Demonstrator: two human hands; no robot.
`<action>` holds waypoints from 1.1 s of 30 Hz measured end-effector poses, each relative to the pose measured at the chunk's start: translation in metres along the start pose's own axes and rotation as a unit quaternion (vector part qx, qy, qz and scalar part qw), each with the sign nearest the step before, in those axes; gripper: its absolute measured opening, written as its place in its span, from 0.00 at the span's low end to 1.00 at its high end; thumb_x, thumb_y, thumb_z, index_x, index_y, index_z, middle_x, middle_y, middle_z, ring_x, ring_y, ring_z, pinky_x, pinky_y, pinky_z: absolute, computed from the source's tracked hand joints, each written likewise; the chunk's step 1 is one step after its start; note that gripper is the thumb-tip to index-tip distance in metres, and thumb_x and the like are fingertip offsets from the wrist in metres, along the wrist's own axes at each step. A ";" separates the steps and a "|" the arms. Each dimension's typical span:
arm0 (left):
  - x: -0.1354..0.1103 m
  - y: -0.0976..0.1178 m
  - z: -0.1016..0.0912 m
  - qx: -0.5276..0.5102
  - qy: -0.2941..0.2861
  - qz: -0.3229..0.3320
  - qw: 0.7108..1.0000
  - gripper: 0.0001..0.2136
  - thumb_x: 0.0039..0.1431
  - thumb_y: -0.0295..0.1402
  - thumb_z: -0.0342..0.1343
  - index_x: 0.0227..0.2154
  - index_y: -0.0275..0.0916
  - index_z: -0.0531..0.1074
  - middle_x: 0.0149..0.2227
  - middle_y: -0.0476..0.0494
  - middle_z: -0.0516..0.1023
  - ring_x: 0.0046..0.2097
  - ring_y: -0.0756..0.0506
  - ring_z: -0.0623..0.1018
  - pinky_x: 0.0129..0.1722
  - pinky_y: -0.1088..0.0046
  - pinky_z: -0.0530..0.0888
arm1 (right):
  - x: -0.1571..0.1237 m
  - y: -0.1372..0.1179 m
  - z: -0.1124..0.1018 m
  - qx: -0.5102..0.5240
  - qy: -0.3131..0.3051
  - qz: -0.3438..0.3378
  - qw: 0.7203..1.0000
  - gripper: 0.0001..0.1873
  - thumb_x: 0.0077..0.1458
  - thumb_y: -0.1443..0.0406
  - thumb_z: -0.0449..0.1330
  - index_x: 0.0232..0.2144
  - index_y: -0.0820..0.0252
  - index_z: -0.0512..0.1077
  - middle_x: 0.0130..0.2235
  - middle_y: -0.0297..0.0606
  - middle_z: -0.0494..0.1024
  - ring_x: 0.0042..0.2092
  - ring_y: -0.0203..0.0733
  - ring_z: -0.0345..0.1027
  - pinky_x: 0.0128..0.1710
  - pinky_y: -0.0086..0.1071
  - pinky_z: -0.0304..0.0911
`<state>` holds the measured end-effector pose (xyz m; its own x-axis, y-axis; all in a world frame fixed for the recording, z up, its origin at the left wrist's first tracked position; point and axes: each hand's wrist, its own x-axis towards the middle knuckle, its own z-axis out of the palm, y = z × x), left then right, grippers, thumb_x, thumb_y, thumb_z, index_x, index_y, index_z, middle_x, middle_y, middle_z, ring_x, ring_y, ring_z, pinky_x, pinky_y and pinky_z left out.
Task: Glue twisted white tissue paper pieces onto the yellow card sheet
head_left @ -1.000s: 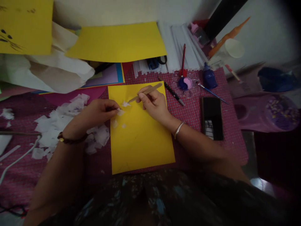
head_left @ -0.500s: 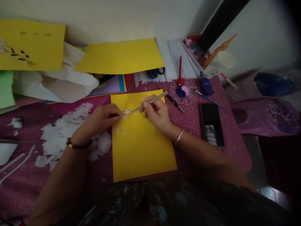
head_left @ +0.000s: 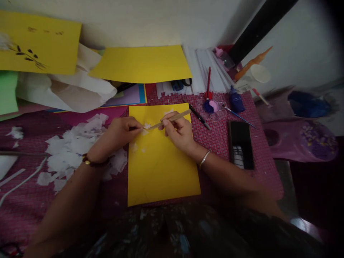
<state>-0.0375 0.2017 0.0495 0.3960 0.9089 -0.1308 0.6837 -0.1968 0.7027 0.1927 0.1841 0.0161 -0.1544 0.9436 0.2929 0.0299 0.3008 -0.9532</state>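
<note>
A yellow sheet of paper (head_left: 163,172) lies in front of me with a few small white paper scraps (head_left: 134,146) on its upper left part. My right hand (head_left: 178,130) grips a flat wooden stick (head_left: 177,116) like a pen, its tip pointing left and down to the sheet. Facing that tip, my left hand (head_left: 126,130) pinches a small white paper scrap (head_left: 145,132) between thumb and fingertips, low over the sheet. A heap of torn white tissue paper (head_left: 70,150) spreads beside and partly behind my left forearm.
Right of the sheet are a black pen (head_left: 200,117), a paint palette (head_left: 212,105), a paintbrush (head_left: 240,116), a blue paint bottle (head_left: 236,100) and a phone (head_left: 241,145). Further back lie another yellow sheet (head_left: 142,64), crumpled paper (head_left: 67,93) and white paper strips (head_left: 201,70).
My left hand has shifted slightly right, with its fingertips a little higher on the sheet. The stick's tip stays close to them. The whole view has tilted slightly.
</note>
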 end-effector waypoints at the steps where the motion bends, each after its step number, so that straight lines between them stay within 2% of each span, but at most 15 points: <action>1: 0.000 0.002 0.000 0.002 0.001 0.005 1.000 0.11 0.59 0.36 0.54 0.31 0.39 0.81 0.35 0.42 0.83 0.37 0.44 0.80 0.36 0.69 0.71 | -0.001 -0.001 0.000 -0.013 -0.007 -0.009 1.000 0.16 0.69 0.50 0.56 0.38 0.55 0.71 0.33 0.33 0.77 0.29 0.33 0.71 0.27 0.30 0.64; 4: 0.001 0.007 0.001 0.017 0.006 0.011 1.000 0.10 0.58 0.33 0.54 0.30 0.37 0.80 0.34 0.42 0.82 0.36 0.45 0.79 0.35 0.70 0.70 | -0.002 -0.005 0.000 -0.057 -0.024 -0.034 0.997 0.18 0.70 0.50 0.54 0.38 0.56 0.72 0.32 0.33 0.78 0.25 0.31 0.65 0.26 0.30 0.61; 6: 0.003 0.008 0.001 0.031 0.009 0.013 0.999 0.10 0.58 0.31 0.53 0.29 0.37 0.79 0.34 0.42 0.82 0.35 0.46 0.78 0.35 0.70 0.69 | -0.002 -0.007 0.000 -0.082 -0.032 -0.047 0.995 0.19 0.70 0.50 0.53 0.38 0.56 0.72 0.34 0.35 0.79 0.25 0.31 0.64 0.26 0.30 0.61; 10: 0.004 0.009 0.003 0.036 0.011 0.012 0.999 0.10 0.59 0.30 0.53 0.30 0.36 0.79 0.34 0.42 0.82 0.36 0.45 0.79 0.35 0.71 0.69 | -0.001 -0.009 0.000 -0.131 -0.048 -0.085 0.987 0.18 0.72 0.53 0.52 0.37 0.57 0.74 0.37 0.37 0.81 0.28 0.33 0.68 0.30 0.32 0.64; 13: 0.006 0.010 0.005 0.037 0.011 0.003 0.999 0.08 0.58 0.31 0.53 0.30 0.37 0.78 0.35 0.43 0.82 0.37 0.45 0.79 0.37 0.72 0.69 | 0.001 -0.006 0.000 -0.179 -0.072 -0.113 0.975 0.19 0.73 0.55 0.50 0.37 0.57 0.75 0.39 0.39 0.82 0.35 0.38 0.74 0.36 0.33 0.68; 17: 0.006 0.004 0.005 0.000 0.044 -0.032 0.999 0.04 0.56 0.34 0.55 0.30 0.39 0.72 0.31 0.46 0.78 0.33 0.46 0.75 0.33 0.72 0.68 | 0.002 -0.003 0.000 -0.240 -0.108 -0.141 0.954 0.20 0.74 0.57 0.48 0.40 0.58 0.77 0.41 0.41 0.83 0.41 0.40 0.77 0.40 0.33 0.70; 20: 0.007 -0.007 0.003 -0.040 0.074 -0.058 0.995 0.06 0.54 0.36 0.57 0.29 0.41 0.65 0.28 0.49 0.73 0.30 0.47 0.71 0.29 0.72 0.64 | 0.001 -0.006 -0.001 -0.294 -0.145 -0.154 0.932 0.19 0.74 0.58 0.47 0.44 0.59 0.77 0.42 0.41 0.83 0.42 0.41 0.77 0.42 0.34 0.71; 24: 0.009 -0.018 0.002 -0.061 0.044 -0.056 0.996 0.04 0.52 0.33 0.55 0.31 0.42 0.65 0.29 0.49 0.72 0.30 0.48 0.69 0.29 0.72 0.64 | 0.000 -0.015 0.000 -0.365 -0.208 -0.160 0.893 0.19 0.75 0.61 0.45 0.46 0.57 0.76 0.41 0.40 0.82 0.40 0.41 0.76 0.38 0.33 0.70; 26: 0.010 -0.018 0.001 -0.063 0.029 -0.043 0.997 0.03 0.52 0.32 0.54 0.31 0.41 0.67 0.29 0.49 0.72 0.31 0.47 0.70 0.31 0.72 0.66 | -0.001 -0.018 0.000 -0.374 -0.214 -0.179 0.885 0.20 0.74 0.62 0.45 0.44 0.58 0.77 0.40 0.40 0.82 0.38 0.41 0.76 0.36 0.33 0.69; 28: 0.009 -0.017 -0.004 -0.086 0.004 -0.036 0.996 0.05 0.53 0.34 0.56 0.31 0.41 0.69 0.30 0.48 0.73 0.32 0.47 0.71 0.32 0.71 0.68 | -0.002 -0.018 -0.002 -0.347 -0.191 -0.192 0.898 0.18 0.74 0.62 0.47 0.42 0.58 0.77 0.38 0.40 0.81 0.37 0.40 0.76 0.35 0.32 0.68; 30: 0.004 -0.015 -0.017 -0.113 -0.019 -0.039 0.993 0.08 0.55 0.38 0.58 0.34 0.40 0.71 0.31 0.48 0.74 0.32 0.47 0.71 0.31 0.71 0.69 | -0.004 -0.017 -0.004 -0.278 -0.135 -0.178 0.934 0.15 0.72 0.61 0.50 0.40 0.57 0.76 0.36 0.38 0.81 0.35 0.39 0.75 0.34 0.32 0.69; 31: 0.000 -0.015 -0.026 -0.120 -0.011 -0.048 0.992 0.10 0.56 0.40 0.58 0.35 0.39 0.72 0.31 0.48 0.74 0.31 0.47 0.71 0.31 0.72 0.68 | -0.004 -0.016 -0.005 -0.229 -0.095 -0.158 0.956 0.14 0.71 0.60 0.52 0.39 0.56 0.75 0.35 0.37 0.81 0.33 0.37 0.74 0.33 0.32 0.68; 33: -0.010 -0.015 -0.049 -0.107 0.049 -0.080 0.990 0.10 0.58 0.40 0.58 0.36 0.37 0.74 0.30 0.49 0.74 0.31 0.49 0.70 0.30 0.73 0.67 | -0.002 -0.012 -0.006 -0.113 -0.009 -0.077 0.991 0.11 0.69 0.57 0.55 0.37 0.55 0.73 0.31 0.33 0.79 0.27 0.34 0.70 0.27 0.30 0.65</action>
<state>-0.0818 0.2137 0.0745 0.2252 0.9554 -0.1913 0.5831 0.0252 0.8120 0.1989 0.1796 0.0274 -0.1928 0.8815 0.4309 0.2248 0.4672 -0.8551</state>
